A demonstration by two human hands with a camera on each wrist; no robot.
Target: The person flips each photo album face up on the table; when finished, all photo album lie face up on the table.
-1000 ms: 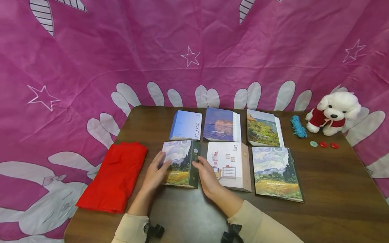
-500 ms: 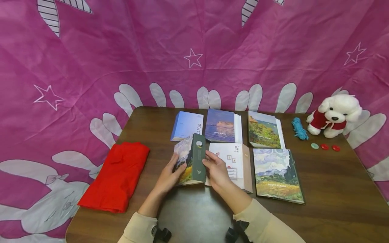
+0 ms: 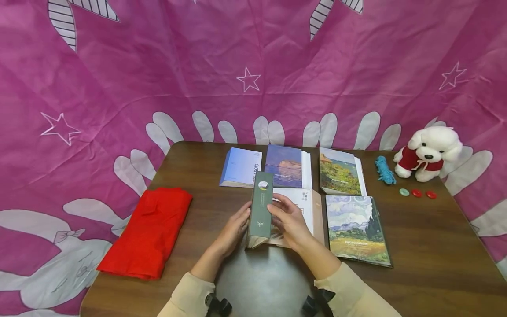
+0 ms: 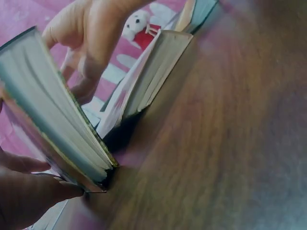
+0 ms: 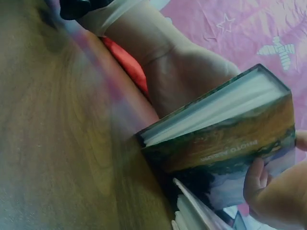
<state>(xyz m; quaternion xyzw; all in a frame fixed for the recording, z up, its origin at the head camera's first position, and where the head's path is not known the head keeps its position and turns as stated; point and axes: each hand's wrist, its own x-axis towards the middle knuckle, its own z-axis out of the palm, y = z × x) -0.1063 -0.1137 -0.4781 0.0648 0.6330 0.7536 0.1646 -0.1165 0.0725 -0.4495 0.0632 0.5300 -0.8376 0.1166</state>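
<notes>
Both hands hold a thick photo album [image 3: 261, 206] on its edge, its dark green spine turned up toward the head camera. My left hand [image 3: 233, 231] lies along the left cover. On the other side, my right hand [image 3: 292, 222] grips it with the thumb by the spine and fingers against the cover. In the left wrist view, the page edges of the album [image 4: 53, 110] face the camera, and its lower edge is near the table. The right wrist view shows the painted cover of the album [image 5: 225, 153] with "PHOTO ALBUM" upside down.
Behind the held album lies a white-covered album [image 3: 318, 215], partly hidden. Blue [image 3: 241, 165], purple [image 3: 285, 165], garden-scene [image 3: 341, 171] and wheatfield [image 3: 356, 229] albums lie around it. A red cloth [image 3: 146, 233] is left; yarn [image 3: 384, 170], buttons [image 3: 416, 193] and a toy dog [image 3: 428, 152] are right.
The album, lying flat beside the white one, has been tipped up onto its edge and moved right, so its spine faces up. Both hands have moved right with it.
</notes>
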